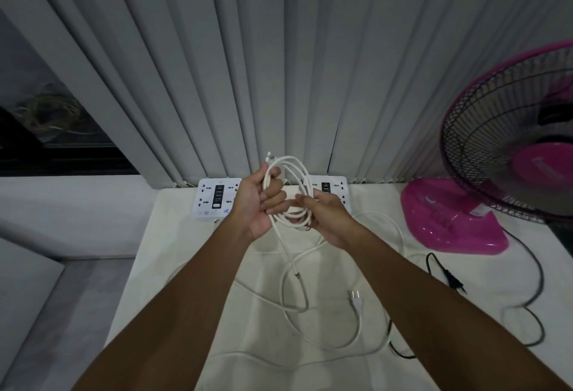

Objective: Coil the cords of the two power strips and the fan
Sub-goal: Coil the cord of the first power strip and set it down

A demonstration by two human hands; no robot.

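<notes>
Now we hold the coil point(290, 158) of smooth, round white cord above the table point(173, 235), near the far left power strip point(214, 201) and right power strip point(336, 184). Our left hand point(255, 204) curls its fingers round the loops so they cannot spring apart, our right hand point(327, 217) pinches the right side, and slack trails down.

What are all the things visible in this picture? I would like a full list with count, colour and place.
power strips: 2, white, far table edge, one partly hidden
fan: 1, pink, right on table
coil: 1, white, held above the table
white cord: loose, count unclear, on table
white plug: 1, on table, near middle
black cord: 1, with plug, right of table
curtain: 1, grey, behind table
table: 1, white
left hand: 1, holds coil
right hand: 1, pinches coil
</notes>
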